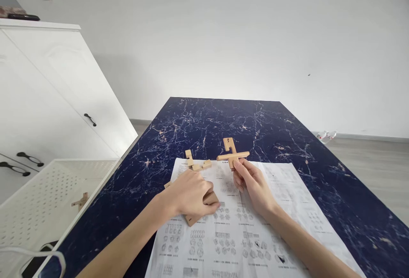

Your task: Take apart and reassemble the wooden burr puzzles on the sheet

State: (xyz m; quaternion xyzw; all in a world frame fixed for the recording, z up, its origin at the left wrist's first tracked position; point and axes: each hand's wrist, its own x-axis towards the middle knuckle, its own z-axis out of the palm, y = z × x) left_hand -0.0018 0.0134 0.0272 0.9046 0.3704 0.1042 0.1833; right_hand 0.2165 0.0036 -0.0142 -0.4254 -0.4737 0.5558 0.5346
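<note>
My right hand [251, 180] pinches the lower end of a light wooden puzzle piece [228, 143] marked 3, which has a notch cut in it. A wooden rod [223, 157] lies across that piece, so the two form a cross held above the sheet's far edge. Curled down at the left, my left hand [191, 193] grips a wooden puzzle piece [211, 198], partly hidden by the fingers. Another wooden end [191, 219], with a dark mark, sticks out below that hand. Beyond it sit notched wooden pieces [189, 159].
A creased paper sheet [275, 210] printed with small diagrams lies under both hands on the dark blue marbled table [217, 120]. At the left stand a white perforated bin [35, 201], with a wooden cross piece [81, 201] inside, and a white cabinet [60, 82].
</note>
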